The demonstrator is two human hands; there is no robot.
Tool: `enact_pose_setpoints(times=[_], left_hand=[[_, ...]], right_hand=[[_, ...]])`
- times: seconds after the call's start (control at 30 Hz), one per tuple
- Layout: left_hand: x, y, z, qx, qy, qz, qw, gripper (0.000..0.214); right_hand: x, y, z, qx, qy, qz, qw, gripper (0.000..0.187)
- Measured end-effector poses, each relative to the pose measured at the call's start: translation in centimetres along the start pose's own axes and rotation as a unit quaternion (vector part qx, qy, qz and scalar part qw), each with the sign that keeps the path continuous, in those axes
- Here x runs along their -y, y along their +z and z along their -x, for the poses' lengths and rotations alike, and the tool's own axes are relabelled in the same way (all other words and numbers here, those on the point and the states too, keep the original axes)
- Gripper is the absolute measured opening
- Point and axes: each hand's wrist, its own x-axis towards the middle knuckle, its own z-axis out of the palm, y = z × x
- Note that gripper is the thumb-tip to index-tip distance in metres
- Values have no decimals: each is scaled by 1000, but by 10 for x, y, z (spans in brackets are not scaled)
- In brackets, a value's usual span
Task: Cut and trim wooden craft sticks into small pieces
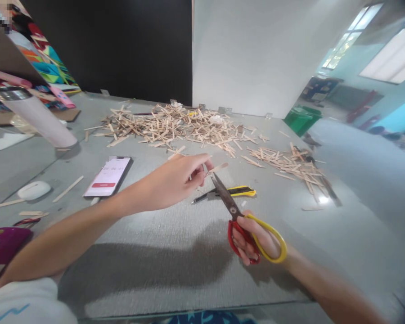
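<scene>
Between its thumb and fingers, my left hand (pixel 175 180) pinches a flat wooden stick (pixel 220 168) above the middle of the table. My right hand (pixel 253 238) grips scissors (pixel 230 202) by their handles, one loop red and the other yellow. The scissor tips point up and left, close by the stick near my left fingertips; I cannot tell whether they touch it. Below the blades lies a yellow and black box cutter (pixel 241 191), with a dark pen-like tool (pixel 202 196) beside it.
Wooden sticks are heaped in a large pile (pixel 175 126) at the back and a smaller pile (pixel 290 164) at right. A phone (pixel 108 176), a white mouse (pixel 34 190) and a pale bottle (pixel 40 117) occupy the left side. A green bin (pixel 302 119) stands beyond the table.
</scene>
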Motion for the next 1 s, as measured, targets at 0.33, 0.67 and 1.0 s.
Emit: enact_pose_setpoints(times=[0.33,0.67,1.0], left_hand=[[4,30,2,-45,-18,229,972,12],[49,127,42,-134,-126,410,893,40],[54,134,50,-168,-114,405,891,62]], right_hand=[[7,7,2,-22,-8,35,999,72],[9,16,1,-72,107,161,978,67],[10,18,11,-57,130,175,974,76]])
